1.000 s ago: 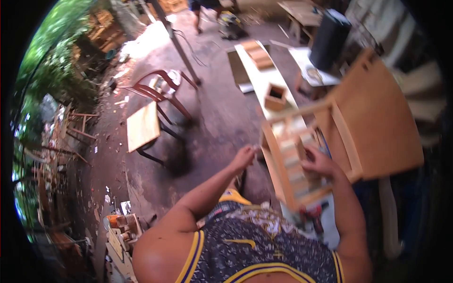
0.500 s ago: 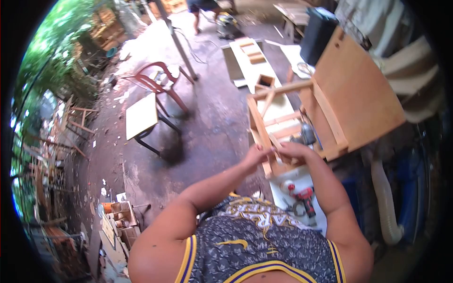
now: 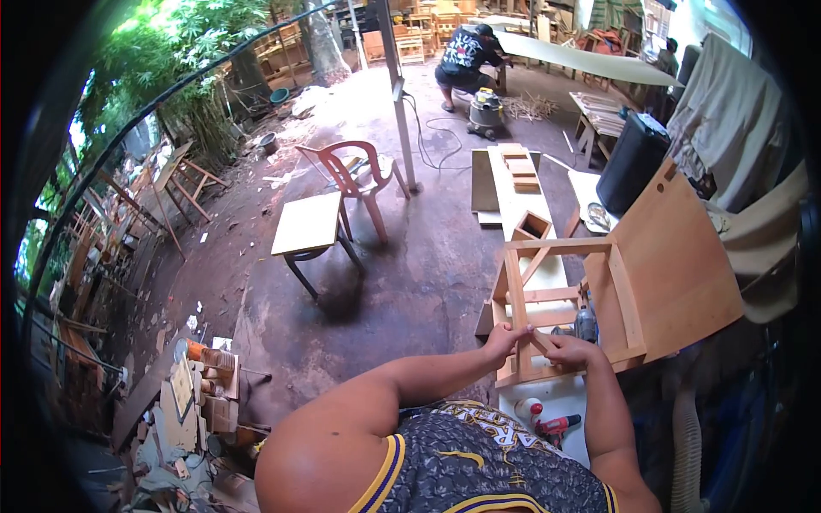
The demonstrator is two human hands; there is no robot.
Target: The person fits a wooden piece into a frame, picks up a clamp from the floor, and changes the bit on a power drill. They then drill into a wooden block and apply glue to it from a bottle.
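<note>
In front of me a wooden frame [image 3: 516, 291] joins a large plywood panel [image 3: 684, 269] on its right side. My left hand [image 3: 503, 344] is closed at the frame's left rail, its fingers pinching one end of a short wood strip [image 3: 540, 342]. The strip's other end is in my right hand [image 3: 571, 351], which is also closed. A grey power drill [image 3: 586, 325] lies inside the frame, just beyond my right hand. Below the frame, a red-and-black cordless drill [image 3: 558, 425] and a white-and-red round item [image 3: 528, 408] rest on a white surface.
Beyond the frame, a long white board [image 3: 505, 184] carries wood pieces and a small open wooden box [image 3: 532, 226]. A small table [image 3: 306, 224] and a red plastic chair [image 3: 363, 184] stand left. Further back, a person [image 3: 466, 64] crouches near a vacuum [image 3: 486, 111]. Scrap wood [image 3: 184, 402] lies lower left.
My view has tilted up and shifted, so the crouching person now shows fully. Both hands stay together at the frame's near left corner with the wood strip between them.
</note>
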